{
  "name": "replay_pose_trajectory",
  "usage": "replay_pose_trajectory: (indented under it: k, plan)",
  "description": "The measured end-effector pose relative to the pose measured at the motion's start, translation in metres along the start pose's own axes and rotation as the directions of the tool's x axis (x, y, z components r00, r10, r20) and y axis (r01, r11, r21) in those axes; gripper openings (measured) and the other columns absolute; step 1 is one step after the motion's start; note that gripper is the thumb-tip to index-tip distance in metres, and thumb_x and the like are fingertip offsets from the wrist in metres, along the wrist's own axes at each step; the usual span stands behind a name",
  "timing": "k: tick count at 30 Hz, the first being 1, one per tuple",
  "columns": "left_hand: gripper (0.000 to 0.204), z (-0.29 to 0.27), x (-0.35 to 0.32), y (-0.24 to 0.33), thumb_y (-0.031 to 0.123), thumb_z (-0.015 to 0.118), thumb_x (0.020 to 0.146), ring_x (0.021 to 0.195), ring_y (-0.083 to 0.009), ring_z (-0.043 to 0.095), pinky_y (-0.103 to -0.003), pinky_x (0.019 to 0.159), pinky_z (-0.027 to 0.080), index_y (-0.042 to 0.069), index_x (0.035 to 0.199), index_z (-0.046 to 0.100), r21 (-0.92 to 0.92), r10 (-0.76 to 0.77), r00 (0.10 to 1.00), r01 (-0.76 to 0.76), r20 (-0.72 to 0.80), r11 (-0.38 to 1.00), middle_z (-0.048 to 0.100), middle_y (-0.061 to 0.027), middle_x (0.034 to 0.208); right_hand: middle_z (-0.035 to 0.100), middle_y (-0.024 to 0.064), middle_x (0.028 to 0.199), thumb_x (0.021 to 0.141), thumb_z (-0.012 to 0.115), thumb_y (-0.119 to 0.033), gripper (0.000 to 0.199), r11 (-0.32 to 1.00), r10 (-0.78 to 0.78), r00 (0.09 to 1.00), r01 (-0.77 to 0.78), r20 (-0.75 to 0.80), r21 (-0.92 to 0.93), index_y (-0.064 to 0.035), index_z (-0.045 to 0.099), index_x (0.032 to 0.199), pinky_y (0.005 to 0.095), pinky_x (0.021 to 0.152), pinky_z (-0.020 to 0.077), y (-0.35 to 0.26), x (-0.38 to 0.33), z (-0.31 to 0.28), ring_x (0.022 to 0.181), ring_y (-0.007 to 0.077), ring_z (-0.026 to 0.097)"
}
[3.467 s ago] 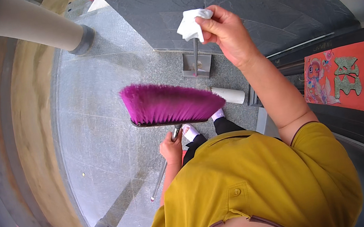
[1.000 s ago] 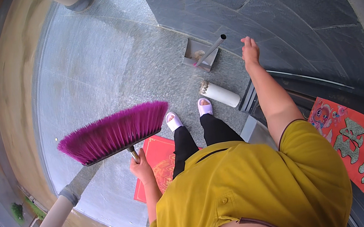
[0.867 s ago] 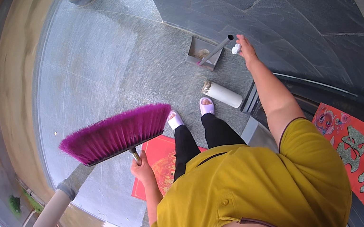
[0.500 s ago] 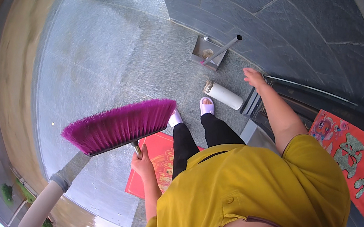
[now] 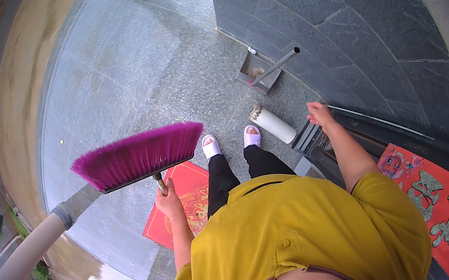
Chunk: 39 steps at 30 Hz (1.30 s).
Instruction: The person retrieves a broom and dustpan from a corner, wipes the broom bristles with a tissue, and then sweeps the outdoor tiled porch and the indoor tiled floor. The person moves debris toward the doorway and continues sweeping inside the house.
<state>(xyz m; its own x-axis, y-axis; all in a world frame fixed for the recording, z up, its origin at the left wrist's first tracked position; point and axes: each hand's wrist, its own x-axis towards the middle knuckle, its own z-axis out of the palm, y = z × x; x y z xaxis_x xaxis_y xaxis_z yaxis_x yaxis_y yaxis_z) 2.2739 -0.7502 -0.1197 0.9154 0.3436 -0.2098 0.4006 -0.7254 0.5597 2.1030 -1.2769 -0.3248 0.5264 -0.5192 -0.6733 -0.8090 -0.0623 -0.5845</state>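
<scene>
Lowers the right hand [image 5: 321, 114] from beside the dustpan [image 5: 272, 77] to near a dark, ridged threshold [image 5: 310, 138], without the white wad [image 5: 252, 50] pinched there in the earliest view. Bends the right fingers loosely, about half open, apparently around nothing. Leaves the wad at the dustpan's far corner; cannot tell whether on the rim or just inside. Grips the broom [image 5: 141, 154] in the left hand [image 5: 170, 201], fingers wrapped closed around the metal handle [image 5: 160, 182] just below the head. Carries that broom head up, purple bristles uppermost, out to the left above the floor [image 5: 138, 83], close to a red mat [image 5: 176, 189] with a gold pattern.

Stands in pale lilac slippers [image 5: 211, 146] and black trousers [image 5: 266, 159]. Ahead and to the right, a white cylinder [image 5: 277, 125] on its side, ragged end toward the dustpan. Beyond, brownish scraps [image 5: 256, 72] in the dustpan, beside the foot of a dark slate wall [image 5: 331, 33].
</scene>
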Motion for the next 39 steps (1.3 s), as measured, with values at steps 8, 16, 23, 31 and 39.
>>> replay_pose_trajectory:
  k: [8, 16, 23, 31, 39]
  plan:
    - [0.048, -0.011, -0.005, 0.0, 0.031, 0.068, 0.078, 0.049, -0.0118, 0.028, -0.033, 0.044, 0.028, 0.0, 0.052, 0.041, -0.085, -0.042, 0.994, 0.034, -0.102, 0.996, 0.034, -0.0021, 0.046, 0.056, 0.0084, 0.104, 0.076, 0.066, -0.022, 0.055, 0.903, -0.43, 0.896, 0.428, -0.108, -0.049, -0.0091, 0.043, 0.125, 0.0247, 0.057, 0.0463, -0.2, 0.002, 0.023, 0.072, 0.0125, 0.057]
    - [0.048, -0.018, -0.011, 0.018, 0.029, 0.068, 0.079, 0.049, -0.0113, 0.026, -0.032, 0.044, 0.027, 0.0, 0.053, 0.04, 0.021, 0.011, 0.996, -0.009, -0.085, 1.0, 0.032, -0.0019, 0.047, 0.06, 0.0104, 0.093, 0.08, 0.064, -0.031, 0.028, 0.896, -0.046, 0.988, 0.106, -0.147, 0.432, -0.0037, 0.058, 0.082, 0.0265, 0.06, 0.0523, -0.278, 0.047, 0.027, 0.067, 0.019, 0.062]
    - [0.046, -0.014, -0.01, 0.02, 0.028, 0.068, 0.079, 0.049, -0.0116, 0.025, -0.033, 0.042, 0.026, -0.001, 0.054, 0.042, 0.056, 0.068, 0.993, -0.063, -0.096, 0.996, 0.031, -0.0032, 0.046, 0.061, 0.0117, 0.095, 0.082, 0.062, -0.027, 0.024, 0.837, -0.081, 0.982, 0.161, -0.171, 0.524, -0.0033, 0.059, 0.081, 0.027, 0.057, 0.0529, -0.263, 0.054, 0.027, 0.066, 0.0197, 0.063]
    - [0.044, -0.003, -0.006, 0.025, 0.027, 0.067, 0.08, 0.051, -0.0091, 0.028, -0.031, 0.044, 0.027, 0.0, 0.054, 0.043, -0.026, -0.004, 0.999, 0.003, -0.039, 1.0, 0.033, 0.0003, 0.049, 0.062, 0.0091, 0.077, 0.08, 0.063, -0.029, 0.027, 0.854, -0.13, 0.971, 0.213, -0.202, 0.474, -0.0026, 0.06, 0.079, 0.0269, 0.053, 0.0504, -0.277, 0.05, 0.053, 0.061, 0.0177, 0.063]
    - [0.045, 0.005, 0.008, 0.013, 0.026, 0.067, 0.079, 0.049, -0.0106, 0.026, -0.033, 0.043, 0.027, -0.001, 0.054, 0.042, -0.02, 0.021, 0.999, -0.022, -0.03, 1.0, 0.03, -0.002, 0.046, 0.063, 0.0076, 0.083, 0.083, 0.06, -0.023, 0.021, 0.926, -0.177, 0.98, 0.198, -0.093, 0.321, -0.0029, 0.06, 0.078, 0.0232, 0.055, 0.051, -0.258, 0.026, 0.053, 0.065, 0.0148, 0.063]
